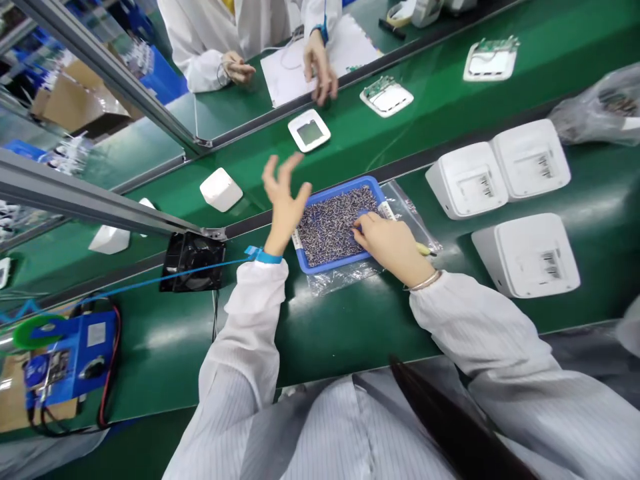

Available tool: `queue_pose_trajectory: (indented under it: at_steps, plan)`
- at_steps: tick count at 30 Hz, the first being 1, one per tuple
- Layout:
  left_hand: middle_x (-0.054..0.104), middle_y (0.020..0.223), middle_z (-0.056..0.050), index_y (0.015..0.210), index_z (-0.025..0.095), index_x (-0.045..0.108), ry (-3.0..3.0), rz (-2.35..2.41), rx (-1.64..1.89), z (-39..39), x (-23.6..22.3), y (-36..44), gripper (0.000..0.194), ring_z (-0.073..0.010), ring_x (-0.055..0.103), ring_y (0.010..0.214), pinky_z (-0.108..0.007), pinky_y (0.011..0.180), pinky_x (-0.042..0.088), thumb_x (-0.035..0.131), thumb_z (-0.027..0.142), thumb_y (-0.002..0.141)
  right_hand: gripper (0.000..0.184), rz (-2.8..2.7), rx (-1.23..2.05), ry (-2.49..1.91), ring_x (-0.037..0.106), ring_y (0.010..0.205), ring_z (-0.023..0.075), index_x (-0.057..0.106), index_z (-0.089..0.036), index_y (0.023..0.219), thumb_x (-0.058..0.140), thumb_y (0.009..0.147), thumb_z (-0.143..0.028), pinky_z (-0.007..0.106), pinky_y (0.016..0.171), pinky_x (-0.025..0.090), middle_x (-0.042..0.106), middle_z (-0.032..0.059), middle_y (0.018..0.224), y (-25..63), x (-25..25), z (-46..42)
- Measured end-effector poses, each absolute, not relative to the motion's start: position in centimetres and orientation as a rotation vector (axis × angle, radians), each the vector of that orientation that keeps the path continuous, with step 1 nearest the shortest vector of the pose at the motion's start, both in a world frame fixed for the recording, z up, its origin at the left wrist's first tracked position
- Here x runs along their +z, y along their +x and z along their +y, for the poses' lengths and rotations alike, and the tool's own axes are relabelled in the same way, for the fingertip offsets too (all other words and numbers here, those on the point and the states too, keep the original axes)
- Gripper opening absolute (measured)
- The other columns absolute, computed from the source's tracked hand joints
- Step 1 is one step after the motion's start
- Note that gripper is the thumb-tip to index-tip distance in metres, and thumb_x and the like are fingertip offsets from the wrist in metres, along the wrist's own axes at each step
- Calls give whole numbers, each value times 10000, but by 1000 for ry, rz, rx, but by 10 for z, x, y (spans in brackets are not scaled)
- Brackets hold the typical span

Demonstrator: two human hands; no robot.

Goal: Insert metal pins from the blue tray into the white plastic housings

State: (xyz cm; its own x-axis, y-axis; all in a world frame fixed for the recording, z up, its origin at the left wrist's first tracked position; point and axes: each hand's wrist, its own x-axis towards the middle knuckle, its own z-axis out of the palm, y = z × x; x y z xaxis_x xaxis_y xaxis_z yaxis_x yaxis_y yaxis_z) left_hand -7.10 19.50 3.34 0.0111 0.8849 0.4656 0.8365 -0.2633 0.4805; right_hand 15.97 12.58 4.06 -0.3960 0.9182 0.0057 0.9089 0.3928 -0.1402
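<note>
My left hand is raised at the left edge of a blue tray, fingers spread and nothing in them. Small metal screws fill this tray. Over its right side, my right hand reaches in with its fingertips drawn together among the screws. What those fingers pinch is too small to make out. A yellow tool end with a dark tip shows beyond the right hand; whether the hand holds it or it lies beneath, I cannot tell. A clear plastic bag lies under the tray.
White housings stand on the right. A white square cover and covers with circuit boards lie on the green strip ahead. A black fan stands at the left beside a metal frame. A blue cord runs from my left wrist. A co-worker's hands are opposite.
</note>
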Motion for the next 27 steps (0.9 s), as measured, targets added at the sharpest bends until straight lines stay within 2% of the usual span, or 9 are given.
queue_pose_trajectory:
  at_steps: [3, 7, 10, 13, 15, 21, 22, 25, 27]
  plan:
    - [234, 1620, -62, 1316, 315, 601, 2431, 1544, 793, 176, 30, -36, 352, -334, 141, 1547, -615, 1234, 156, 470, 435, 1012, 349, -2494, 199, -1690, 653, 823, 204, 645, -139, 1094, 378, 1036, -357, 321, 579, 222, 698, 104, 1063, 164, 38, 125]
    - [288, 1601, -91, 1274, 302, 641, 2526, 1342, 582, 159, 22, -16, 344, -354, 187, 1525, -640, 1220, 158, 507, 454, 997, 384, -2317, 231, -1682, 660, 859, 199, 655, -161, 1116, 351, 1048, -384, 308, 602, 299, 706, 95, 1086, 174, 35, 122]
    - [452, 1495, -99, 1129, 246, 698, 2601, 1205, 523, 151, 21, -13, 282, -318, 346, 1444, -575, 1212, 237, 579, 441, 963, 343, -2206, 284, -1638, 666, 918, 188, 657, -188, 1147, 374, 1044, -351, 298, 661, 375, 709, 80, 1126, 178, 36, 117]
    - [594, 1333, -70, 997, 216, 708, 2661, 1117, 639, 144, 24, -9, 267, -253, 485, 1299, -474, 1151, 337, 519, 405, 1003, 306, -2150, 324, -1604, 676, 963, 192, 663, -197, 1136, 409, 1032, -331, 291, 705, 422, 719, 75, 1128, 180, 41, 106]
    - [639, 1244, -67, 996, 204, 693, 2692, 1098, 747, 136, 27, -7, 275, -228, 529, 1212, -436, 1096, 372, 498, 398, 1018, 283, -2106, 333, -1584, 682, 976, 193, 659, -196, 1131, 433, 1020, -326, 289, 730, 447, 728, 74, 1111, 185, 45, 95]
    - [690, 1051, -69, 994, 178, 660, 2652, 1082, 882, 75, 18, -1, 213, -196, 607, 1055, -400, 966, 442, 489, 298, 1033, 237, -1781, 191, -1979, 630, 636, 192, 645, -188, 1039, 584, 904, -374, 314, 630, 411, 727, 54, 822, 262, 42, 54]
    - [696, 1048, -70, 983, 175, 661, 2682, 1006, 880, 61, 13, 0, 197, -200, 616, 1070, -412, 992, 447, 505, 288, 1024, 251, -1678, 106, -2054, 613, 608, 193, 636, -185, 1043, 572, 903, -383, 324, 627, 404, 723, 65, 814, 281, 38, 48]
    - [695, 1148, -75, 1018, 185, 670, 2771, 759, 760, 20, 0, 5, 147, -230, 589, 1219, -477, 1133, 399, 539, 246, 994, 270, -1516, -68, -2169, 604, 601, 187, 596, -191, 1089, 520, 911, -379, 348, 631, 399, 744, 154, 1037, 326, 26, 29]
    - [665, 1251, -86, 1119, 192, 661, 2753, 715, 684, -1, -4, 10, 187, -250, 540, 1309, -508, 1187, 358, 537, 239, 988, 319, -1575, -108, -2279, 590, 570, 207, 602, -175, 1099, 499, 915, -415, 354, 584, 367, 750, 186, 990, 332, 23, 12]
